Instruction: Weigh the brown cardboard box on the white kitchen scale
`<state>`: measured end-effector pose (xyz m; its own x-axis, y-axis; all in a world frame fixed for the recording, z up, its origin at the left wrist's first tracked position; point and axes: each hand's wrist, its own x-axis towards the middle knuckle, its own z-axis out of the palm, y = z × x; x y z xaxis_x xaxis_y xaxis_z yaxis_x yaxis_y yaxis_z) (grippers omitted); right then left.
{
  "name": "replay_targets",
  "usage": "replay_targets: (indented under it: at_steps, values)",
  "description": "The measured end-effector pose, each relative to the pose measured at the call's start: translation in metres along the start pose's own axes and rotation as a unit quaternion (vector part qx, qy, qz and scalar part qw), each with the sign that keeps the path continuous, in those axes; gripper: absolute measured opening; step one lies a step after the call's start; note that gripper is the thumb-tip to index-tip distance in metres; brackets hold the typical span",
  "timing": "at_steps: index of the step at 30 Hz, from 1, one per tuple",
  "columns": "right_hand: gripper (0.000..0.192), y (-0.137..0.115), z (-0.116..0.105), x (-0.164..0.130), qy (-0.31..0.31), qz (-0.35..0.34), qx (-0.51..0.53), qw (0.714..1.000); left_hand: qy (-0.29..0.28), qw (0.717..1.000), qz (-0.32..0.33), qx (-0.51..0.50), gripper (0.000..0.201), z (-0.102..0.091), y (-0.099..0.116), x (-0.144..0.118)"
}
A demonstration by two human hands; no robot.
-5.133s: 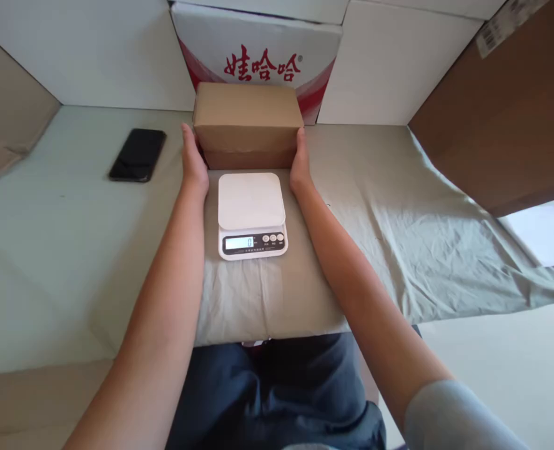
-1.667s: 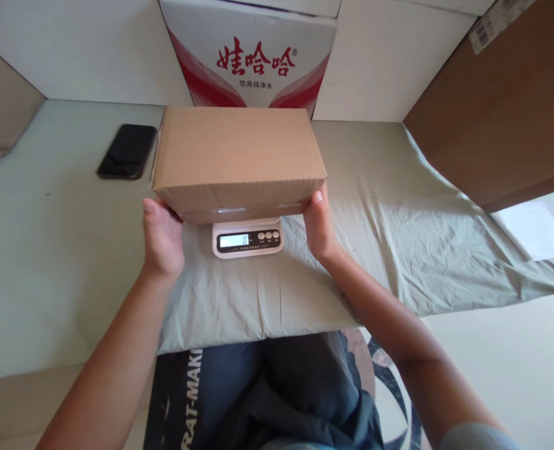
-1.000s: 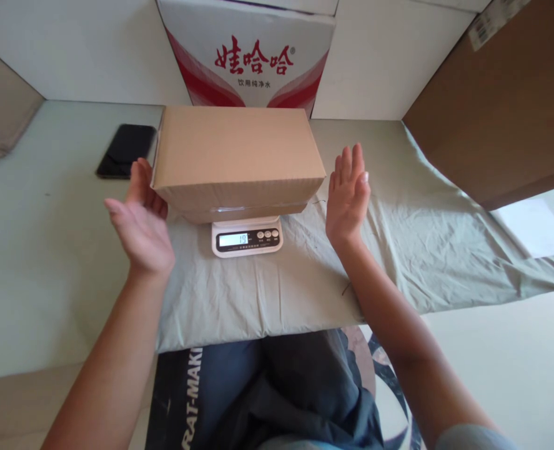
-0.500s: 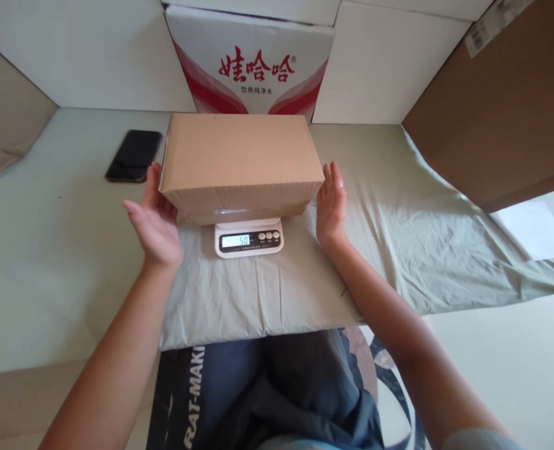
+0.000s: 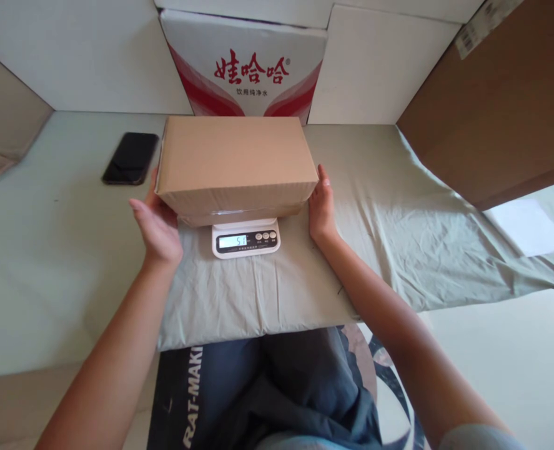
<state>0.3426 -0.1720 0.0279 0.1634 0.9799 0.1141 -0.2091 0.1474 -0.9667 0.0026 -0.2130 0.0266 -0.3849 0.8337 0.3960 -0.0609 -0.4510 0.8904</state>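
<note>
A brown cardboard box rests on a small white digital scale, hiding the scale's platform. Its lit display seems to read 51. My left hand is at the box's left side, fingers partly hidden behind the edge and thumb held away from it. On the opposite side, my right hand lies against the box's right end with its fingers straight. Between them, both hands hold the box from its two ends.
A black phone lies left of the box on the green cloth. Behind stands a white carton with red print. A large brown carton is at the right, near a white paper sheet.
Both hands have closed in on the box's ends; my right hand was a little apart from it before. The scale's reading went from about 50 to 51.
</note>
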Motion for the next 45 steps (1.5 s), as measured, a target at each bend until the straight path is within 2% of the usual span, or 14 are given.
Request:
replay_targets:
  at_steps: [8, 17, 28, 34, 45]
  values:
    - [0.125, 0.000, 0.002, -0.001, -0.002, 0.000, 0.009, 1.000, 0.000, 1.000, 0.011, 0.004, 0.139, 0.003, 0.001, 0.000]
    - [0.123, -0.001, 0.002, -0.002, -0.016, -0.009, -0.001, 1.000, -0.001, 1.000, -0.012, 0.020, 0.144, 0.002, 0.001, 0.001]
    - [0.130, -0.006, 0.006, -0.001, -0.032, -0.015, 0.032, 0.999, -0.002, 1.000, -0.010, 0.012, 0.143, 0.002, 0.004, 0.001]
    - [0.137, -0.010, 0.007, -0.002, -0.036, -0.005, 0.014, 0.999, 0.006, 1.000, -0.020, 0.007, 0.144, 0.007, 0.010, -0.002]
    - [0.134, -0.010, 0.008, -0.003, -0.036, -0.009, 0.014, 0.999, 0.001, 1.000, -0.026, 0.017, 0.149, 0.009, 0.012, 0.000]
